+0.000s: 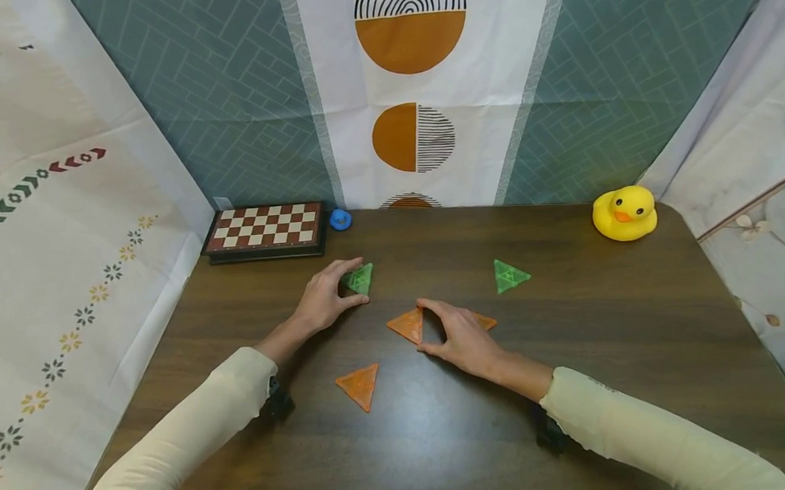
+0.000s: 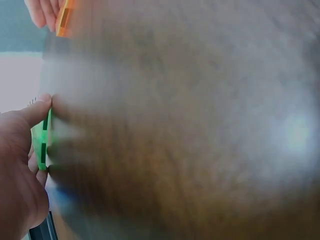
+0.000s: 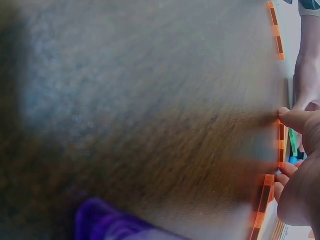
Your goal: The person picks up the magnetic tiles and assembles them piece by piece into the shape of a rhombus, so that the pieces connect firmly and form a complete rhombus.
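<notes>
My left hand (image 1: 326, 299) pinches a green translucent triangle tile (image 1: 359, 279) by its edges, thumb on the near side and fingers on the far side. The left wrist view shows this tile edge-on between thumb and fingertips, close over the table. At the middle of the table, my right hand (image 1: 464, 339) grips an orange triangle tile (image 1: 407, 325) at two corners, with thumb and fingers. A second orange triangle tile (image 1: 484, 320) lies just beyond this hand, partly hidden by it. Left of the right hand, nearer me, lies a third orange triangle tile (image 1: 359, 388).
Another green triangle tile (image 1: 511, 275) lies to the right on the brown table (image 1: 646, 349). A chessboard box (image 1: 265, 231) and a small blue ring-like object (image 1: 340, 219) stand at the back left, a yellow rubber duck (image 1: 625, 214) at the back right. A purple object (image 3: 120, 222) shows blurred in the right wrist view.
</notes>
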Demonstrator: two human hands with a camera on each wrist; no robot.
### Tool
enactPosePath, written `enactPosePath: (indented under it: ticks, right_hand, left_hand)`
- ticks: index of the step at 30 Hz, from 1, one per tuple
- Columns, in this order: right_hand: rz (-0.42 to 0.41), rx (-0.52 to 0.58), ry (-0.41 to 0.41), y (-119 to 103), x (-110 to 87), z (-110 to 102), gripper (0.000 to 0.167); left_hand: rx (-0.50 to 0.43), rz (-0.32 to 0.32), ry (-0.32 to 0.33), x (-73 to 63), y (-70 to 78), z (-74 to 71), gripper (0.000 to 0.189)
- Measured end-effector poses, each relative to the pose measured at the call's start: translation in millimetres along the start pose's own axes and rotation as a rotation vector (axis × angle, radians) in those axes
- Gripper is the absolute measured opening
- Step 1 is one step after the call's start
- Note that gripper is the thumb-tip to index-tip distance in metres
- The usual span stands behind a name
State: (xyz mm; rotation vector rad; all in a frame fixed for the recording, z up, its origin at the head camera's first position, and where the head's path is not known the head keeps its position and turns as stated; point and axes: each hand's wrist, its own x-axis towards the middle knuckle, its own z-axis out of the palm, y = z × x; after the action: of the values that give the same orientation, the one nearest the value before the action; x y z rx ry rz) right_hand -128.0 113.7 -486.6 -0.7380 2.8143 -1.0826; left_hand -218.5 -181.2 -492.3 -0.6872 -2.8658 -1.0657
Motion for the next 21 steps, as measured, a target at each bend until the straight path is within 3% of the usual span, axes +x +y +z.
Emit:
enactPosePath:
  ticks: [10, 21]
  right_hand:
    - [0.004, -0.002, -0.001, -0.8, 0.3, -0.7, 0.08]
    - [0.018, 0.002, -0.016, -1.2, 1.5, -1.7, 0.08]
  left_hand:
    - [0.007, -0.042, -0.037, 6.1, 5.4, -7.7, 0.073]
    - [-0.073, -0.052, 0.023, 8.8, 3.0, -11.2, 0.054]
